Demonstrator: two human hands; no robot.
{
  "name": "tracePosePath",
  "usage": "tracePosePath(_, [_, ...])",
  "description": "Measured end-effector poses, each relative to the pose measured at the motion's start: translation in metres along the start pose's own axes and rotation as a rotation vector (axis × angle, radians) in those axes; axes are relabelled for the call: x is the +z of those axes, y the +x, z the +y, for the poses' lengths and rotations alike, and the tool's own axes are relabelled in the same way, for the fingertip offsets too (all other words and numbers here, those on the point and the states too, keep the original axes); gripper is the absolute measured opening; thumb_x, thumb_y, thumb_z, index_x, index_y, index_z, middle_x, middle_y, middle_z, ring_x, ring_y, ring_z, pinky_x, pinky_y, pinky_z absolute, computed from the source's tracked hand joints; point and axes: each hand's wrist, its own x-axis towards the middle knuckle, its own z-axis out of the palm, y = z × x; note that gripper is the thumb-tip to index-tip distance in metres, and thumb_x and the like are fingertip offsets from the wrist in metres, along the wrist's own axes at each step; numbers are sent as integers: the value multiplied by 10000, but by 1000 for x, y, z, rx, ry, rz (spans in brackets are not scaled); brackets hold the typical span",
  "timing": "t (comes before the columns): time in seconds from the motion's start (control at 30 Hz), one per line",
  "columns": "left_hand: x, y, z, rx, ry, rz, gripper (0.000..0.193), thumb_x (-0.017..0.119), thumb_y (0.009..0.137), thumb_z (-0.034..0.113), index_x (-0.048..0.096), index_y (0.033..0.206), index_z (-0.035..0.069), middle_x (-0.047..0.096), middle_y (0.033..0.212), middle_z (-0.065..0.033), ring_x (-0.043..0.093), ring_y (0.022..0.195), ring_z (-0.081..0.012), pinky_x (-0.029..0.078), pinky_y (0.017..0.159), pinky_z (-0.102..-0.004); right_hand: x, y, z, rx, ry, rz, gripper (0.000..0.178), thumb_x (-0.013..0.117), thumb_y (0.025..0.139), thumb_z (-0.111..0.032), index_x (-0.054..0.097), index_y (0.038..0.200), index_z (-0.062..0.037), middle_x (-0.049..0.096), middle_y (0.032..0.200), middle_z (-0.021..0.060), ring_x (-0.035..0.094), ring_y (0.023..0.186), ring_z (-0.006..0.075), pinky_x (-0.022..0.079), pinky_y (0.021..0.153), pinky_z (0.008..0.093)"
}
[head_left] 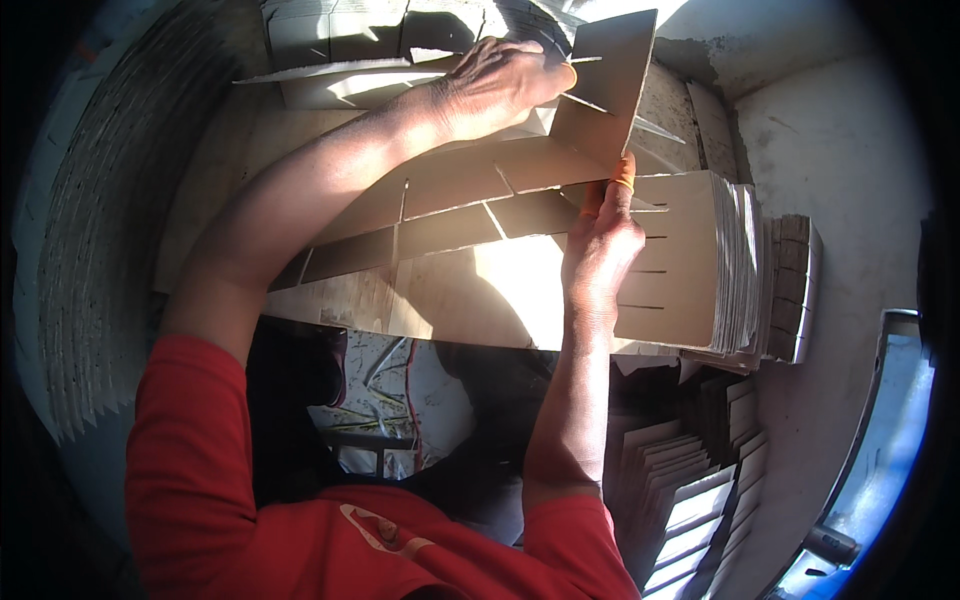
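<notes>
An upright slotted cardboard divider strip [612, 85] stands across two long slotted cardboard strips, the nearer one [440, 235] and the one behind it [455, 185]. My left hand [505, 82] reaches over the long strips with curled fingers, closed at the left edge of the upright strip; what lies beneath its fingers is hidden. My right hand [605, 240] pinches the lower end of the upright strip where it meets the long ones. Orange bands cover fingertips on both hands. Another cardboard strip [375, 88] lies behind my left forearm.
Under the strips is a wooden board [375, 305], partly sunlit. A stack of slotted cardboard sheets [670, 270] lies on its right. Tall cardboard stacks [120, 230] line the left, with more cardboard [365, 30] at the back. Further pieces [650, 480] stand low at right, beside a wall [850, 200].
</notes>
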Motion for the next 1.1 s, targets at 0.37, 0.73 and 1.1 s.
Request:
tracePosePath(0.37, [-83,62,-29,-244,-525,-613,591,740,730,158,465,1237,30,499,1212,-192,498,1131,-322,438,937,-433,7,-5,8,-118,308,132,459,517,916,19,430,1364,-40,599,1216,179,651,1016,233,527,876,308])
tracePosePath(0.73, [49,7,-91,-301,418,-321,387,696,720,57,542,1074,28,576,1031,-91,513,1067,-255,416,932,-461,3,-5,7,-256,264,166,516,523,881,77,438,1370,-65,608,1213,159,659,996,209,532,845,292])
tracePosePath(1.1, [42,3,-89,-311,181,-192,158,604,726,-14,560,874,24,612,774,-149,615,802,-329,511,648,-430,-1,-3,3,-220,186,133,544,580,863,55,454,1375,-78,666,1098,159,677,886,153,534,768,274])
